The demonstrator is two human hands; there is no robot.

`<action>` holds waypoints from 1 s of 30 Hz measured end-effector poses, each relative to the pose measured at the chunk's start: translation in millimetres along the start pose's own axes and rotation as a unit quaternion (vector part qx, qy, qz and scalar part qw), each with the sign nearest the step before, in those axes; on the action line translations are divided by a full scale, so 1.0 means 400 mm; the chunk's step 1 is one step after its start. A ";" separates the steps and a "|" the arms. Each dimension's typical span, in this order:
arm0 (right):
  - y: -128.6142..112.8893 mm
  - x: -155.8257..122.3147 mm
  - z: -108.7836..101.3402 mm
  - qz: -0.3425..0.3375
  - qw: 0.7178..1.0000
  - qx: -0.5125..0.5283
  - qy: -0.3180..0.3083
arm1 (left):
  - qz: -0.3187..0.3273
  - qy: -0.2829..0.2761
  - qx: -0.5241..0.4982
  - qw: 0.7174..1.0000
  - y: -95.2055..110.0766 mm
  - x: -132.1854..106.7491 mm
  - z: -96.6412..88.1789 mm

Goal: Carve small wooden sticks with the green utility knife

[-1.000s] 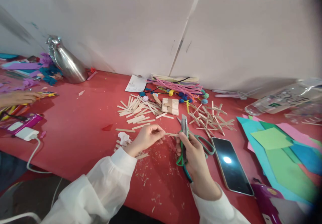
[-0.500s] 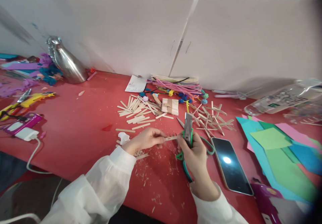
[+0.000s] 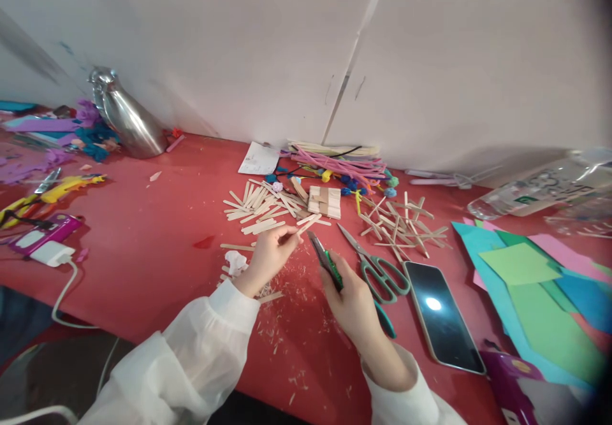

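My left hand (image 3: 273, 254) pinches a wooden craft stick (image 3: 308, 223) by one end, its free end pointing up and to the right. In my right hand (image 3: 351, 301) is a green utility knife (image 3: 333, 269), its metal front angled up and left towards the stick but apart from it. Green-handled scissors (image 3: 377, 271) lie just right of the knife, partly covered by my right hand's side. Behind my left hand spreads a pile of flat craft sticks (image 3: 258, 203). Wood shavings (image 3: 296, 304) are scattered on the red table (image 3: 157, 253) below both hands.
A phone (image 3: 444, 316) lies right of the scissors, with coloured paper (image 3: 535, 285) beyond it. Split sticks (image 3: 401, 227), a bundled block of sticks (image 3: 324, 202) and pipe cleaners (image 3: 339, 164) lie further back. A steel jug (image 3: 131, 119) stands at left; a plastic bottle (image 3: 530, 189) lies at right.
My left hand has raised the stick and tilted it up. My right hand has drawn the knife slightly down and left, turning it from upright to slanted, so the scissors show more.
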State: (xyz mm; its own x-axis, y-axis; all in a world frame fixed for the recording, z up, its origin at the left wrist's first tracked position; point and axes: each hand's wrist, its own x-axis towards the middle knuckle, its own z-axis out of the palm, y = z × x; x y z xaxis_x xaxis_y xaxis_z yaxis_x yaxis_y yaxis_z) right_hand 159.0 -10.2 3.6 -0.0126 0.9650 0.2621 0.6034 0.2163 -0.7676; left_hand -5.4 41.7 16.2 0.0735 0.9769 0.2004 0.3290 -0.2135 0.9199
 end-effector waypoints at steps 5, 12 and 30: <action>0.007 -0.003 0.003 -0.005 1.000 -0.030 -0.006 | 0.008 0.009 0.005 1.000 -0.002 0.000 0.003; -0.007 0.000 -0.005 0.010 0.999 -0.012 -0.042 | 0.019 0.008 0.022 1.000 0.001 -0.004 0.006; -0.054 -0.007 -0.007 0.192 0.940 0.247 -0.137 | 0.032 0.013 0.036 0.999 -0.019 -0.007 0.015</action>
State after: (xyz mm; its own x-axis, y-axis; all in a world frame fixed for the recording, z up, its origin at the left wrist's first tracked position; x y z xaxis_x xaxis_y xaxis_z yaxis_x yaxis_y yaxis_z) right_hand 148.2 -18.0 21.2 -0.1144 0.9735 -0.1983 0.1628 -0.1785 -0.9704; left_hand -2.3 40.5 6.8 0.0721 0.9607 0.2680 0.3921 -0.2744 0.8780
